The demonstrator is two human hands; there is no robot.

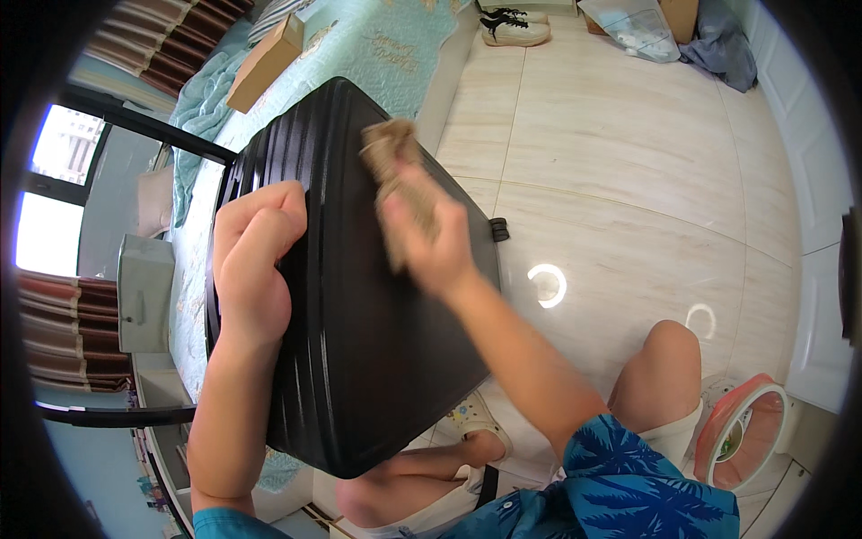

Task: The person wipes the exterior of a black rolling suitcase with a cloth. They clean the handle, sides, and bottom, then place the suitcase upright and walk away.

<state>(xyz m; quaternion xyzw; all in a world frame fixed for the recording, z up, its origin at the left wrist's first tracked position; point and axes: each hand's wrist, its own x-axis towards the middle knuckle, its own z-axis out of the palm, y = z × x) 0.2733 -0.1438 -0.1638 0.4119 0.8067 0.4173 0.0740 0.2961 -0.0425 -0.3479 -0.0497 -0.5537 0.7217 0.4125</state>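
A black hard-shell suitcase (404, 337) stands tilted before me, its ribbed side to the left and its smooth face towards the right. My right hand (434, 236) is closed around a crumpled brown cloth (390, 148) against or just over the upper part of that smooth face; hand and cloth are blurred. My left hand (259, 249) is bent at the wrist, its fingers curled, resting at the ribbed side near the left edge. Whether those fingers grip the shell is hidden. One small black wheel (499, 229) shows at the case's right corner.
A bed with a light blue quilt (404, 67) lies behind the suitcase, with a cardboard box (266, 64) on it. Shoes (515, 30) and bags (720, 47) are on the tiled floor at the top. A lined waste bin (741, 438) stands by my right knee.
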